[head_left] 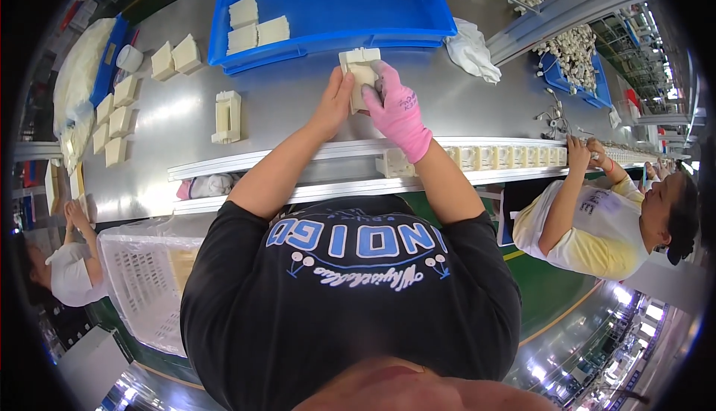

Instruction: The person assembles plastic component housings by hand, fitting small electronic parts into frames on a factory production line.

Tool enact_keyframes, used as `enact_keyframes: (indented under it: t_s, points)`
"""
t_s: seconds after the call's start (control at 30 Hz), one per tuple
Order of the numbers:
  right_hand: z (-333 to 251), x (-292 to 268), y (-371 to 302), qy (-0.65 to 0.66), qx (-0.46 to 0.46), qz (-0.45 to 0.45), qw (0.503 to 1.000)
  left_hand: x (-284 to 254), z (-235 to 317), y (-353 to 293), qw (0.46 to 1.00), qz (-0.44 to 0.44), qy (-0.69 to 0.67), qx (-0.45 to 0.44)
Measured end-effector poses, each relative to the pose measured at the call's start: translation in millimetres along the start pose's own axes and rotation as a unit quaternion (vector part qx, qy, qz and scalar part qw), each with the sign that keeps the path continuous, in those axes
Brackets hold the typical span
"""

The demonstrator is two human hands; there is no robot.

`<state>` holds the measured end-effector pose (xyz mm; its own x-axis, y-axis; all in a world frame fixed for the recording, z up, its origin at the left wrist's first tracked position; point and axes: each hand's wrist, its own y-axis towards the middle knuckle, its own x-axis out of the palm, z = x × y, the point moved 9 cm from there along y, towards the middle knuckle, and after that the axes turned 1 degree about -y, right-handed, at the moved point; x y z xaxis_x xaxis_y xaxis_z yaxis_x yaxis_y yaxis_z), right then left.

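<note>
A cream plastic housing (362,74) is held upright above the metal table, just in front of a blue tray (335,41). My bare left hand (332,105) grips its left side. From the right, my right hand (397,111), in a pink glove, closes on the same housing with thumb and fingers. Left of my hands, a similar open cream housing (227,117) rests alone on the table. Three cream block-like parts (274,30) lie at the left inside the tray. My palms and the housing's lower back are hidden.
A railed track (321,168) crosses in front of me, carrying a row of cream housings (514,158) to the right. More cream parts (119,121) lie at left. A white cloth (473,51) sits by a metal post. Co-workers (597,217) stand on both sides; a white crate (142,277) is left.
</note>
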<state>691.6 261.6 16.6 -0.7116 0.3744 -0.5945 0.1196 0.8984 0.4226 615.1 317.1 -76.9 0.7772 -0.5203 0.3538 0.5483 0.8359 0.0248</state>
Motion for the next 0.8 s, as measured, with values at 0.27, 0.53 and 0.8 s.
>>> enact_keyframes:
  t_s: [0.27, 0.53, 0.8]
  points:
    - [2, 0, -4, 0.036, 0.090, -0.080, 0.992, 15, 9, -7, 0.996, -0.019, -0.049, -0.069]
    - [7, 9, -9, 0.227, 0.123, -0.169, 0.951, 10, -1, -5, 0.996, -0.017, 0.037, -0.082]
    - [7, 1, -7, 0.237, 0.134, -0.154, 0.950, 12, -10, -11, 0.991, -0.049, -0.005, -0.126]
